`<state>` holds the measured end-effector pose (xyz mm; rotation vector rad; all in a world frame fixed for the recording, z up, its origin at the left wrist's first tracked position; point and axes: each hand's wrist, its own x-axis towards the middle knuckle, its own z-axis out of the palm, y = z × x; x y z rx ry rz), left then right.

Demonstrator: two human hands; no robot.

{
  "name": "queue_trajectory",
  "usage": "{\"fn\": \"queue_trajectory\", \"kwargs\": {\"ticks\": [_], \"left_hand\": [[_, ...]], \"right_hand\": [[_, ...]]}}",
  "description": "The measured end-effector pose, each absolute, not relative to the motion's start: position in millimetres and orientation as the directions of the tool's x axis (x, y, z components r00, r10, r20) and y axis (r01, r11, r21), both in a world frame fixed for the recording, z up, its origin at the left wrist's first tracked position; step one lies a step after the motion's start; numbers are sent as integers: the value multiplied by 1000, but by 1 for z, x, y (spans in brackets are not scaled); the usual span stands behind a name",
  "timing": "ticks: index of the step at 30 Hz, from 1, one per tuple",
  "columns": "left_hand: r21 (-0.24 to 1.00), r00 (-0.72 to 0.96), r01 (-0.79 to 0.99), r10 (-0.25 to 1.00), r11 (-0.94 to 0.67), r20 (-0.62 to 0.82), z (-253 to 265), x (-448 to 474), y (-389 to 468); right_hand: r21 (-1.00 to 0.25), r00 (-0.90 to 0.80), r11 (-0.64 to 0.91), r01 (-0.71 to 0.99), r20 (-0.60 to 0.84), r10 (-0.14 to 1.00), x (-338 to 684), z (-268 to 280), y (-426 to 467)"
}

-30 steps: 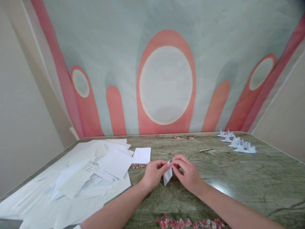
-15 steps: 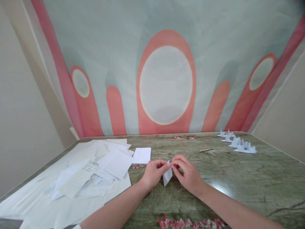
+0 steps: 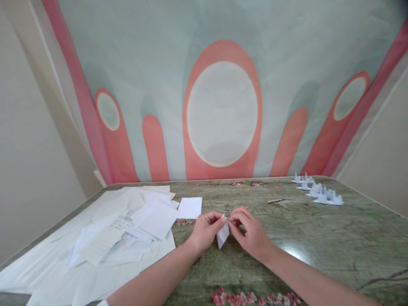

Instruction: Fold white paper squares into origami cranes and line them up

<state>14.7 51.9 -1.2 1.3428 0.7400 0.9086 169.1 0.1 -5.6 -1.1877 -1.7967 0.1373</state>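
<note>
A small folded white paper (image 3: 222, 236) is held upright just above the table, in front of me. My left hand (image 3: 206, 230) pinches its upper left part between thumb and fingers. At the paper's upper right edge, my right hand (image 3: 249, 231) has thumb and forefinger pinched together on a small part of it; the exact fold is too small to make out. Beyond my left hand lies a square white sheet (image 3: 190, 208), flat on the table.
A large spread of loose white papers (image 3: 156, 219) covers the left side of the wood-patterned table (image 3: 318, 229). Several folded white paper figures (image 3: 321, 195) stand at the far right. Behind the table hangs a patterned backdrop (image 3: 172, 76) in grey-green and coral.
The folded paper has shifted very slightly left in my left hand. My right hand's pinch has moved a little left with it; everything else stays put.
</note>
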Motion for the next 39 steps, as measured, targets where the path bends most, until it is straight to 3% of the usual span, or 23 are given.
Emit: {"fn": "queue_trajectory", "kwargs": {"ticks": [39], "left_hand": [[986,462,-56,872,-156,164,1,15,51]], "right_hand": [[-682,-21,524,509,599,801,169,-2,2]]}}
